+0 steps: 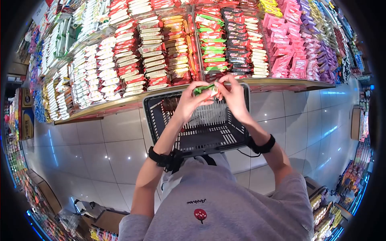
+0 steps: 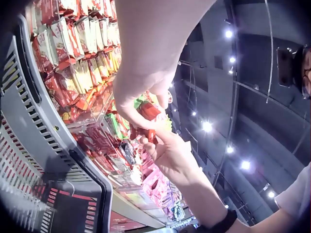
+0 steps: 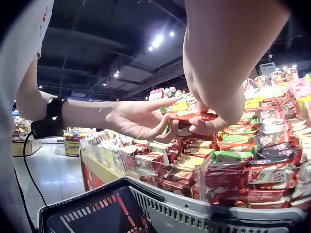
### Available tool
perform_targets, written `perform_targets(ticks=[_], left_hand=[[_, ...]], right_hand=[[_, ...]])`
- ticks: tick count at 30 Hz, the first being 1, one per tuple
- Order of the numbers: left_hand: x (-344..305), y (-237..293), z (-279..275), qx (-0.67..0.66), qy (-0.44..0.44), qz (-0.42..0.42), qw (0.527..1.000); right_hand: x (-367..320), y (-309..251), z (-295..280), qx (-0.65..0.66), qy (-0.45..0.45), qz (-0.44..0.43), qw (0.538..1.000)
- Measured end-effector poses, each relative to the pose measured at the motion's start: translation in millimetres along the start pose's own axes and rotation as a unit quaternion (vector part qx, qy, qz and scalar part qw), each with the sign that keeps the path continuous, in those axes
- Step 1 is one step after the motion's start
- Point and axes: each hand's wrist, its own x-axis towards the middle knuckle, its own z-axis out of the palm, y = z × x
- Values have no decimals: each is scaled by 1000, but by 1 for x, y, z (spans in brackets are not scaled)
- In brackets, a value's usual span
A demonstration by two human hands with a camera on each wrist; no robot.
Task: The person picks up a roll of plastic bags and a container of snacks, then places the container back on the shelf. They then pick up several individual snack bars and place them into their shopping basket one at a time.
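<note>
A small red and green snack packet (image 1: 204,88) is held between both hands, just in front of the shelf's edge. My left hand (image 1: 189,100) grips one end with curled fingers, and my right hand (image 1: 234,97) pinches the other. Seen from the left wrist, the packet (image 2: 151,111) shows its red face, partly covered by fingers. The right wrist view shows the packet (image 3: 192,115) lying across the fingers of the left hand (image 3: 138,119), with the right hand's (image 3: 216,109) fingertips on it. Below both hands is a dark grey shopping basket (image 1: 196,145) with slotted sides.
A sloping display (image 1: 155,52) of packed snacks in rows, split by clear dividers, runs across the front behind a low ledge (image 1: 281,83). Pink packets (image 1: 283,52) lie on its right side. Tiled floor (image 1: 120,134) spreads around, with more stocked shelves (image 1: 362,168) at the edges.
</note>
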Motion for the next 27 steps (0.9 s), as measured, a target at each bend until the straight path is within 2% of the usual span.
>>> perform_targets(ticks=[2, 4, 6, 9, 12, 13, 16, 20, 22, 24, 25, 27], left_hand=[[2, -17, -5, 4, -14, 4, 1000], [-2, -23, -7, 16, 7, -28, 999], [-6, -29, -15, 30, 20, -46, 998], [-7, -45, -31, 66, 28, -106, 992], [1, -73, -40, 160, 35, -195, 967], [6, -92, -46, 166, 31, -206, 964], [23, -148, -55, 162, 42, -216, 962], [48, -200, -66, 228, 94, -220, 944], [59, -230, -81, 325, 104, -171, 924], [62, -225, -76, 306, 88, -193, 928], [63, -223, -76, 288, 80, -181, 937], [62, -222, -78, 251, 58, -158, 953]], right_hand=[[-8, 14, 6, -27, 17, 3, 999], [-20, 13, 5, -154, 9, -79, 985], [-24, 21, -2, -230, -26, -242, 942], [-38, 34, -9, -239, -121, -237, 934], [-56, 58, -10, -289, -180, -117, 933], [-59, 76, -8, -328, -198, -130, 914], [-70, 130, 3, -395, -258, 22, 882], [-54, 207, 6, -337, -165, 163, 913], [-40, 254, 6, -385, -90, 176, 901], [-23, 293, 2, -416, -45, 167, 893], [-10, 303, 2, -404, -73, 294, 863], [-1, 310, 7, -428, -52, 309, 848]])
